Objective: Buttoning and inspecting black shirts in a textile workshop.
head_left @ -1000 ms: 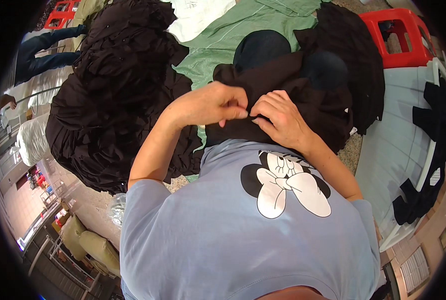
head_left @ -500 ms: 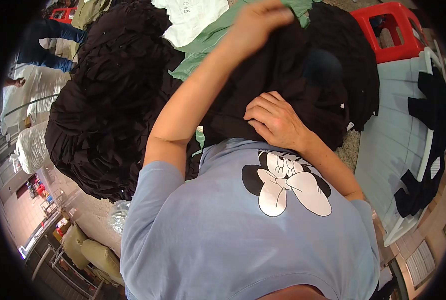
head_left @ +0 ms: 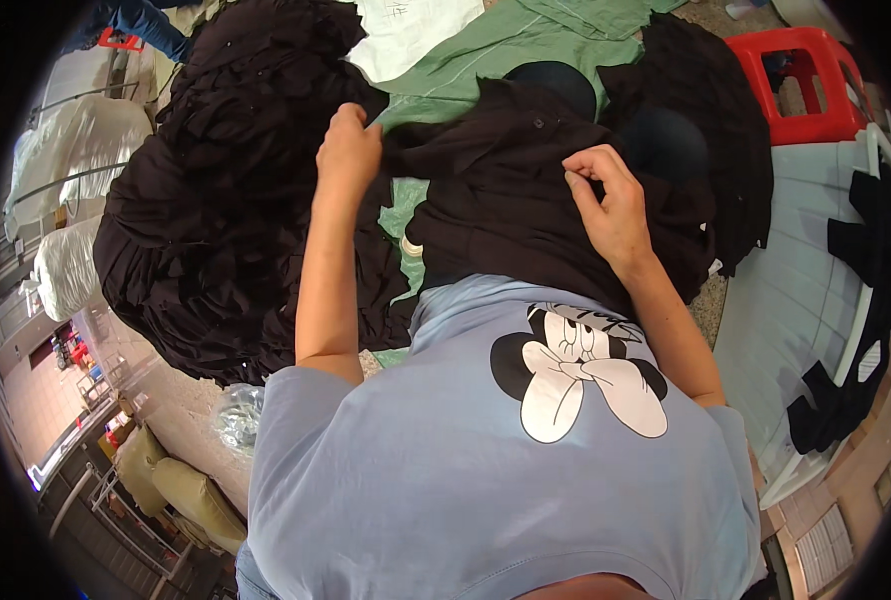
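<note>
A black garment lies across my lap, with a small button-like spot near its far part. My left hand is closed at the garment's left end, where a strip of cloth stretches from the fingers towards my lap. Over the garment's right part, my right hand has its thumb and forefinger tips pressed together. Whatever is in that pinch is too small to make out. A large heap of black garments stands beside my left arm.
Another black garment pile sits at the right, next to a red plastic stool. A pale bin has dark cloth over its edge. Green sheeting and a white sack lie ahead. Clear plastic rests on the floor.
My left hand has come down and left from the far middle to the heap's edge, drawing cloth along. My right hand has moved right and slightly farther away, from resting to a pinch.
</note>
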{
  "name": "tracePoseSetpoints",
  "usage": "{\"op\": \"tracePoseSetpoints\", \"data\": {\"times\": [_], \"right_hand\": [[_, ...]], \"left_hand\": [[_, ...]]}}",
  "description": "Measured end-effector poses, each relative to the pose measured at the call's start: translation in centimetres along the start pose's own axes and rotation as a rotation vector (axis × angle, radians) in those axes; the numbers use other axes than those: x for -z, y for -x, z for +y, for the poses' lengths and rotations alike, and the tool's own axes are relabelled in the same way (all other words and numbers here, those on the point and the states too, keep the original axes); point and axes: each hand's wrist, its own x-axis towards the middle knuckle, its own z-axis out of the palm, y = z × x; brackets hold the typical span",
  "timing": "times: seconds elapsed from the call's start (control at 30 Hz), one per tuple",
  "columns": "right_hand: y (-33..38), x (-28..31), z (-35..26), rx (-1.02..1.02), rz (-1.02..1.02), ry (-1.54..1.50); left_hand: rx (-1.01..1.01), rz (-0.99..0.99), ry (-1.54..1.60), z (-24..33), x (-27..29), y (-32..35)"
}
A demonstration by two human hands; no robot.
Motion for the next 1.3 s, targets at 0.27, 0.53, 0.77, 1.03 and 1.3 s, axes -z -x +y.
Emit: {"op": "tracePoseSetpoints", "data": {"times": [0.27, 0.53, 0.77, 1.03, 1.3], "right_hand": [[-2.5, -0.8, -1.6, 0.293, 0.086, 0.173], [-5.0, -2.1, -0.5, 0.414, 0.023, 0.317], [-3.1, -1.4, 0.2, 0.416, -0.121, 0.297], [-2.9, -0.9, -0.5, 0.521, -0.006, 0.284], [-2.3, 0.2, -0.2, 0.453, 0.119, 0.393]], "left_hand": [[-0.614, -0.165, 0.309, 8.1, 0.4, 3.6], [-0.338, -0.574, 1.034, 8.3, -1.3, 3.7], [-0.301, -0.624, 0.985, 7.7, -1.0, 3.8], [-1.061, -0.277, 0.453, 10.2, -3.1, 0.4], [-0.605, -0.79, 0.738, 11.0, -1.7, 0.3]]}}
